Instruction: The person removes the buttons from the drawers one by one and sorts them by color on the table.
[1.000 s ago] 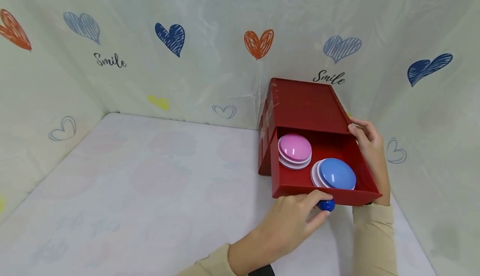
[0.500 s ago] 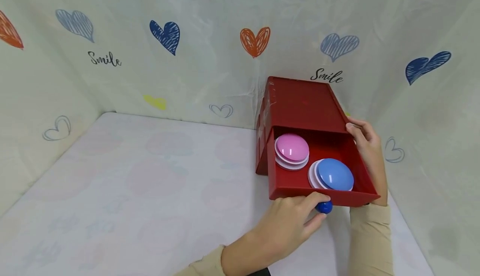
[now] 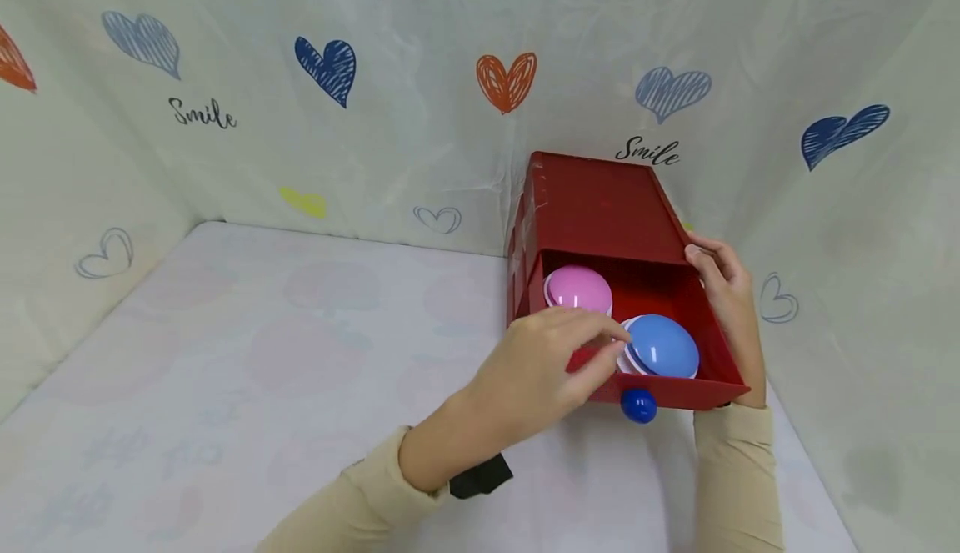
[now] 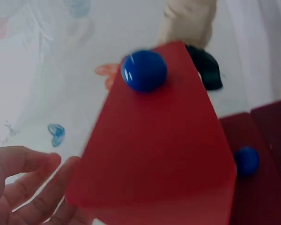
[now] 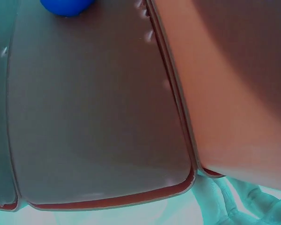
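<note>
A red drawer cabinet (image 3: 606, 209) has its top drawer (image 3: 693, 391) pulled out. Inside the drawer sit a round white-based object with a pink domed top (image 3: 579, 288) and another with a blue domed top (image 3: 663, 346), tilted. My left hand (image 3: 534, 367) hovers over the drawer's front left part, fingers loosely bent and holding nothing. It is clear of the blue knob (image 3: 639, 406) on the drawer front; the left wrist view shows the fingers (image 4: 35, 187) beside the drawer. My right hand (image 3: 731, 299) rests against the cabinet's right side, by the upper front corner.
Further drawer fronts with blue knobs (image 4: 247, 161) lie below the pulled-out one. The cabinet stands on a pale printed tablecloth (image 3: 322, 353), close to a white curtain (image 3: 420, 77) printed with hearts. A dark strap (image 3: 482, 476) shows under the left wrist.
My left hand has let go of the blue knob and moved up and left over the drawer. The right hand has stayed at the cabinet's side. The view has shifted slightly.
</note>
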`<state>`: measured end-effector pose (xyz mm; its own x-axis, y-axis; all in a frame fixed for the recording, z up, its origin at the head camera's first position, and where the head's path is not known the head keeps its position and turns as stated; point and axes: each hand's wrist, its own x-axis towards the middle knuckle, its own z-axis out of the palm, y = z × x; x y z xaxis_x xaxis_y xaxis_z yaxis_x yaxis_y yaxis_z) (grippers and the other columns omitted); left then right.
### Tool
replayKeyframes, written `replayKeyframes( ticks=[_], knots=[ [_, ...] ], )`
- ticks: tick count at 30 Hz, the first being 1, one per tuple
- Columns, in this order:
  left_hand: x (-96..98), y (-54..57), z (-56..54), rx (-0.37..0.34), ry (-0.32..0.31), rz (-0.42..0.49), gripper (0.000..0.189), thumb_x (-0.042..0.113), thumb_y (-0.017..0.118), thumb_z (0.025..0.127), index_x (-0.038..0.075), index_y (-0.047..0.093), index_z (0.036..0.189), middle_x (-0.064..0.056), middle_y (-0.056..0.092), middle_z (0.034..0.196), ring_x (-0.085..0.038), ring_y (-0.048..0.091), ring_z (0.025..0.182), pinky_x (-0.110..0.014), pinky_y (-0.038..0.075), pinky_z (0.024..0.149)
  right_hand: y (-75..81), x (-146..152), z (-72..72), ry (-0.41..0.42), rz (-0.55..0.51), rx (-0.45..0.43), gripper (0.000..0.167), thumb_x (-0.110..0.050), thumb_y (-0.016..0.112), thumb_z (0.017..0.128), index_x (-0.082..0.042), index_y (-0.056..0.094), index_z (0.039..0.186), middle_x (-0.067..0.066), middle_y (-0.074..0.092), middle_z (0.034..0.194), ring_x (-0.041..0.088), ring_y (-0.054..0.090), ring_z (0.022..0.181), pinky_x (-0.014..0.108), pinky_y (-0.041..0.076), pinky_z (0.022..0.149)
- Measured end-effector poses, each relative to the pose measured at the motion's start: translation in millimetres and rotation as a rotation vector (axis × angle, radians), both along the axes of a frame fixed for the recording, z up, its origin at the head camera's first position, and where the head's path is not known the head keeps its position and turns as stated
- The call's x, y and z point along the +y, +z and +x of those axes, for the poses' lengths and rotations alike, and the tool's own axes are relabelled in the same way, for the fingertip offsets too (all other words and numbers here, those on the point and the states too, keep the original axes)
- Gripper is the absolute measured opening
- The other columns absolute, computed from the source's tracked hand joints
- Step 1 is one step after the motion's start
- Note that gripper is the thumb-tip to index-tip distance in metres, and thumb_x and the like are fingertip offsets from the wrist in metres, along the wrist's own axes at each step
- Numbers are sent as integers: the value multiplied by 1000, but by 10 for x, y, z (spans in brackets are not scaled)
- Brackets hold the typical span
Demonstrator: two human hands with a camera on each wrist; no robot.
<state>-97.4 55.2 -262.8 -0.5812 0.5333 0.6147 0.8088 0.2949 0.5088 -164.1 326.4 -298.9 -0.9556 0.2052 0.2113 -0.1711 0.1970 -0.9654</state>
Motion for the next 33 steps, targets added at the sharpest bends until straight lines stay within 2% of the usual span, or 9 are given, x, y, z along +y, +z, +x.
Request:
replayKeyframes(
  ticks=[2, 5, 8, 12, 19, 25, 33],
  knots=[
    [-18, 44, -111, -36, 27, -73, 16, 19, 61, 90, 12, 66, 104, 2, 69, 100, -9, 63, 94, -14, 48, 84, 5, 5, 1, -3, 8, 5, 43, -31, 53, 94, -19, 46, 135, -13, 52, 116, 6, 49, 104, 10, 50, 70],
    [-21, 86, -270, -95, 47, -186, 20, 20, 62, 90, 13, 64, 108, 0, 66, 106, -12, 61, 98, -16, 50, 82, 8, 17, -3, -15, 17, 9, 43, -30, 53, 94, -18, 46, 135, -14, 52, 117, 5, 48, 105, 9, 49, 72],
    [-1, 104, -402, -104, 58, -298, 24, 23, 63, 89, 15, 62, 111, -1, 64, 110, -13, 58, 100, -17, 51, 79, 1, 22, -4, -28, 35, 18, 42, -30, 52, 94, -18, 47, 134, -15, 52, 116, 5, 48, 105, 8, 48, 72],
    [19, 104, -523, -93, 71, -434, 32, 29, 65, 87, 18, 61, 116, -1, 61, 117, -14, 54, 106, -21, 53, 79, -6, 16, -12, -23, 45, 36, 39, -28, 52, 95, -17, 49, 133, -15, 53, 114, 4, 49, 103, 7, 47, 74],
    [62, 112, -641, -45, 68, -590, 41, 33, 65, 86, 20, 57, 124, -1, 57, 126, -16, 52, 113, -25, 53, 83, 1, 18, -29, -32, 38, 46, 38, -27, 52, 95, -17, 50, 131, -15, 54, 113, 4, 49, 103, 7, 46, 74],
    [117, 124, -712, -5, 106, -715, 52, 40, 65, 84, 21, 52, 130, -2, 54, 130, -17, 51, 114, -26, 52, 85, 10, 13, -60, -37, 31, 65, 33, -25, 52, 95, -18, 54, 127, -16, 56, 110, 2, 49, 100, 6, 42, 80],
    [156, 107, -745, 6, 113, -793, 57, 46, 62, 84, 20, 48, 134, -2, 52, 131, -18, 48, 117, -32, 43, 99, -4, 14, -48, -41, 18, 71, 32, -24, 52, 95, -17, 55, 126, -16, 57, 109, 2, 50, 98, 6, 43, 79]
  ],
)
